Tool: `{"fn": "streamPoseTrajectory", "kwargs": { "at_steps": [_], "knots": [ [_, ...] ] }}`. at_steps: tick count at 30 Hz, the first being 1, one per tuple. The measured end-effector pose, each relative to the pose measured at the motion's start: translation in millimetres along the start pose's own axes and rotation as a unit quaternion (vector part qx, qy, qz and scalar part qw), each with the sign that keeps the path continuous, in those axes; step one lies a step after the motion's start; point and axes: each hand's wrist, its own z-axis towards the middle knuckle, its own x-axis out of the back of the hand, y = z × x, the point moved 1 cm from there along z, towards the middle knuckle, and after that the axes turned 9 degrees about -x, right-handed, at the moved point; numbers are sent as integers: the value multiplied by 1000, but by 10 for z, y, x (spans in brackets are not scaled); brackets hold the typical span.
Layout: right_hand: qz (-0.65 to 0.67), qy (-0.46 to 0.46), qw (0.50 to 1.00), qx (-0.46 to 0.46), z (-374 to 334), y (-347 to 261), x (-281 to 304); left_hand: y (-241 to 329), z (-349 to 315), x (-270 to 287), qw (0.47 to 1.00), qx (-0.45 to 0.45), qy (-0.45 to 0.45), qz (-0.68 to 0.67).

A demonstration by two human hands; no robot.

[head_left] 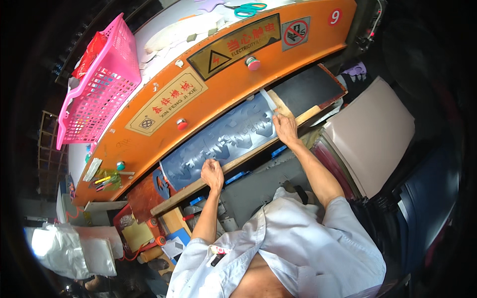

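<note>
A long dark blue sheet with rows of jagged cut outlines lies on the bed in front of the orange machine. At its near edge, left of the middle, my left hand has its fingers curled together on the sheet. My right hand pinches the sheet near its right front corner. A wooden rail runs along the bed's front, below both hands. The fingers hide the exact points of grip.
On the machine's top stand a pink basket and teal scissors. Red-capped buttons jut from the orange front. Beige sheets are piled at the right, with dark blue sheets nearby. Clear plastic bags hang at the lower left.
</note>
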Motion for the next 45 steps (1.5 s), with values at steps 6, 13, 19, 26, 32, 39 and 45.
{"fn": "streamPoseTrajectory", "kwargs": {
  "at_steps": [6,13,19,26,32,39,45],
  "knots": [
    [-7,30,999,-22,-587,189,197,-25,-642,121,995,19,-35,-90],
    [-74,40,996,9,-652,-156,624,549,-474,196,977,-154,-66,-135],
    [-113,-117,981,102,-361,-484,249,1353,70,-692,945,-171,-211,-181],
    [303,-282,897,-153,-461,69,714,1312,-478,-802,948,-204,-219,-109],
    [254,-91,914,-304,-464,356,1123,1372,-510,-764,955,-183,-218,-80],
    [416,-62,847,-326,-657,765,1444,1361,-494,-800,962,-184,-192,-65],
    [-87,27,983,-157,-643,1084,1593,1286,-499,-813,962,-198,-157,-99]
  ]
}}
